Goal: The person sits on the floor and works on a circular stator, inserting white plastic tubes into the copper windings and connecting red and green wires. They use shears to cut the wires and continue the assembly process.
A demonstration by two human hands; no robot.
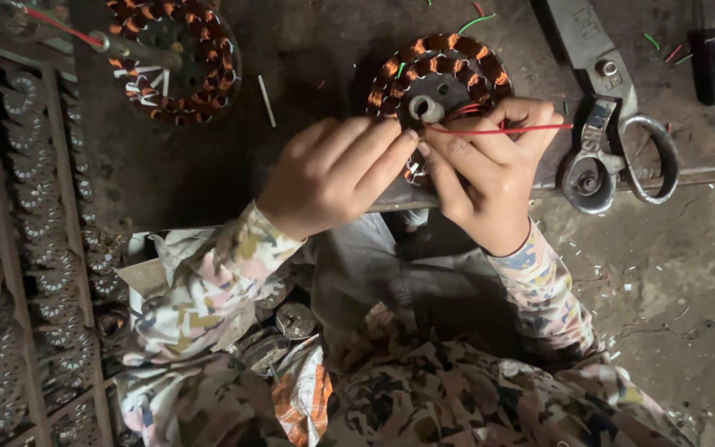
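Stator (440, 79) lower rim hidden behind fingers (391, 153); second stator (179, 58) cut off, perhaps identical.

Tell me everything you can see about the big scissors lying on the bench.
The scissors lie flat at the bench's right end, grey worn metal, with broad blades running up out of view and a round pivot screw. Two loop handles point toward the bench edge, the outer one larger. They look closed. No hand touches them; the right hand works just beside them, and its red wire reaches toward them.

Two wound stators (439, 79) (177, 56) are seen on the bench, one pair of scissors (614, 136), one screwdriver (707, 62), one red wire (511, 129) (held taut), and two hands (333, 174) (490, 178).
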